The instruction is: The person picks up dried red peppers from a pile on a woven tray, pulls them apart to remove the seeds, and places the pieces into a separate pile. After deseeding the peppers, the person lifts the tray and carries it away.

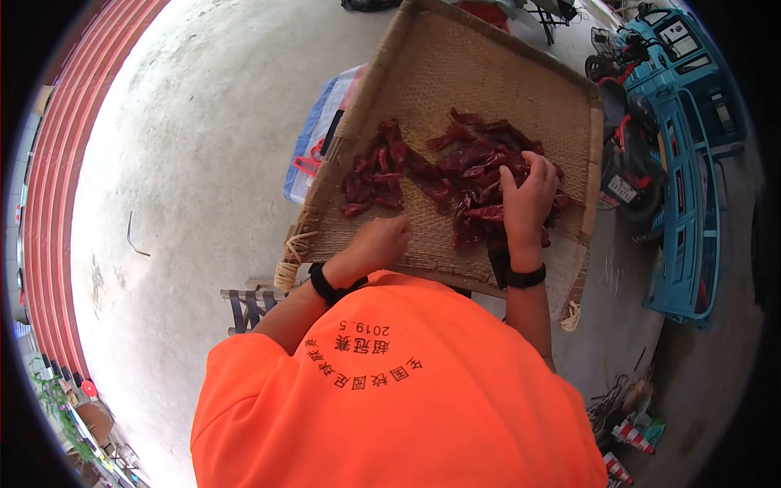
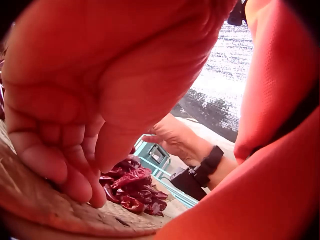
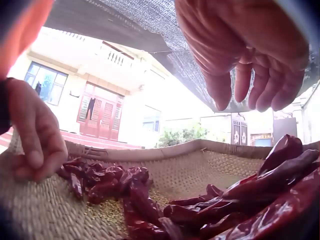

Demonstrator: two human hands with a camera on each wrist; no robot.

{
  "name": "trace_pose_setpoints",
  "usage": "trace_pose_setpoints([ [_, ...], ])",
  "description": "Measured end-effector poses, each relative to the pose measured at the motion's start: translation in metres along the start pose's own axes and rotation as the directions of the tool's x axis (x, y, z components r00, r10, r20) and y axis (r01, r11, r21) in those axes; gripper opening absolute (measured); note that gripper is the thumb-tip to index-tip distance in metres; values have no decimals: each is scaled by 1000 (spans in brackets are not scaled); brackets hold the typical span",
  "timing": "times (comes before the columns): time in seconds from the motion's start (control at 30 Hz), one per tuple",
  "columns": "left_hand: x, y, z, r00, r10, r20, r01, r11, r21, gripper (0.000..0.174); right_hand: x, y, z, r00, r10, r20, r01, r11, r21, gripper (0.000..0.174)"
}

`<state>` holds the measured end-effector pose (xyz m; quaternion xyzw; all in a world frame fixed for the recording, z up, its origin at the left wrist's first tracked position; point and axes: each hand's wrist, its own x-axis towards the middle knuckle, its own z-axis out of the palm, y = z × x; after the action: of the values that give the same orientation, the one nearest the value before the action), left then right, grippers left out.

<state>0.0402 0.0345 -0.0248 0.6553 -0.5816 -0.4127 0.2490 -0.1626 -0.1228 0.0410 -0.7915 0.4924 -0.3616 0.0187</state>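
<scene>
A woven bamboo tray (image 1: 521, 81) lies before me, holding dried red chili peppers and scattered yellow seeds (image 3: 107, 212). The larger pile of peppers (image 1: 484, 159) is on the right; a smaller pile (image 1: 374, 175) lies to the left. Over the near side of the larger pile is my right hand (image 1: 530, 199). In the right wrist view its fingers hang down loosely above the peppers, with nothing between them. My left hand (image 1: 376, 246) is low at the tray's near side, just below the smaller pile. Its loosely bent fingers (image 2: 75, 175) hold nothing and come down close to the weave.
A blue cargo tricycle (image 1: 687, 211) and a red-and-black motorcycle (image 1: 625, 154) stand to the right. Beyond the tray's left rim are a blue-and-white striped bag (image 1: 307, 134) and a red-handled item (image 1: 307, 166). Red steps (image 1: 53, 220) run along the far left.
</scene>
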Motion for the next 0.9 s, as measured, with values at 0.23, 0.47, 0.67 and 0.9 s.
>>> trace_pose_setpoints([
  [0.23, 1, 3, 2, 1000, 11, 7, -12, 992, 128, 16, -55, -16, 65, 825, -167, 540, 188, 982, 16, 30],
  [0.47, 1, 8, -1, 971, 75, -227, -101, 989, -104, 22, -51, -12, 73, 806, -128, 578, 162, 987, -7, 23],
  [0.67, 6, 27, -5, 779, 500, -377, -334, 841, 426, 52, -38, -46, 10, 680, -436, 590, 169, 876, 452, 17],
  [0.9, 5, 15, 2, 993, 100, -63, -78, 954, 289, 20, -41, -39, 6, 605, -223, 764, -241, 863, 444, 14],
])
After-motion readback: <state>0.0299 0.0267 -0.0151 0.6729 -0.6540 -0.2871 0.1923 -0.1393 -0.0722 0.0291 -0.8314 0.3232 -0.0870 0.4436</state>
